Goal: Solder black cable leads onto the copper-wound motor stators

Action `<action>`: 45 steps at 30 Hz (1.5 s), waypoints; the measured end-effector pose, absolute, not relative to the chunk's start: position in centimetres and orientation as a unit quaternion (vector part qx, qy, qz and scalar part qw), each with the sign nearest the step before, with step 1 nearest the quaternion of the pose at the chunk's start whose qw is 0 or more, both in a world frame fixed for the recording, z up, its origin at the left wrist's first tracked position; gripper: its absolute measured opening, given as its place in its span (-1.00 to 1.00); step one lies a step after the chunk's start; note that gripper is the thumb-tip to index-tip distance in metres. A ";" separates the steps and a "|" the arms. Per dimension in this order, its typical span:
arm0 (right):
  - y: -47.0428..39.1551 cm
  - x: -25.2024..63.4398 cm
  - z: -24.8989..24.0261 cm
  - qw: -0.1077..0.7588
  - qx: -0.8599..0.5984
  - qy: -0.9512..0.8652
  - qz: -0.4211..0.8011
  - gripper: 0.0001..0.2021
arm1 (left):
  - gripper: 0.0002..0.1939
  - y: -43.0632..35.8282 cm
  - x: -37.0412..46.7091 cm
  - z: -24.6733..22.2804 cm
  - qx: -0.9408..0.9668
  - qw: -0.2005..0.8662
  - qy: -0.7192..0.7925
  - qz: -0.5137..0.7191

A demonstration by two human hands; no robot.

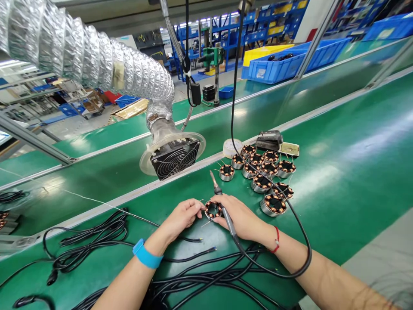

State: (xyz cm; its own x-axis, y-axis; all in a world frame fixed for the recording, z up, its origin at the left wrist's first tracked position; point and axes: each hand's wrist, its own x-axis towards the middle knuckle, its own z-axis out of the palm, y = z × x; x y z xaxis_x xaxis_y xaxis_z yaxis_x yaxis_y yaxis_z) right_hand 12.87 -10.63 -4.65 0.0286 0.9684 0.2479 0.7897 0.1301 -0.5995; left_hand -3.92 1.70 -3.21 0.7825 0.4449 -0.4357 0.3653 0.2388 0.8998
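A ring-shaped motor stator (213, 210) with copper windings rests between my two hands on the green bench. My left hand (184, 216) is closed, its pinched fingertips at the stator's left rim; whether they grip the rim or a lead there is hard to see. Thin wire ends stick out from the ring. My right hand (240, 215) is closed around a soldering iron (228, 220), whose tip points up and away from me. The thumb and fingers of that same hand also touch the stator's right side.
Several more stators (272, 205) stand to the right, near a white round spool (232, 147) and a soldering iron stand (269, 140). Black cables (200, 275) lie in front and at left. A fume extractor (177, 159) hangs ahead. The iron's cord (303, 232) loops over my right forearm.
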 end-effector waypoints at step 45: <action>-11.3 9.2 0.8 0.623 -0.490 -0.483 0.372 -0.68 | -0.82 0.7 -6.0 1.3 0.774 0.595 0.202 0.072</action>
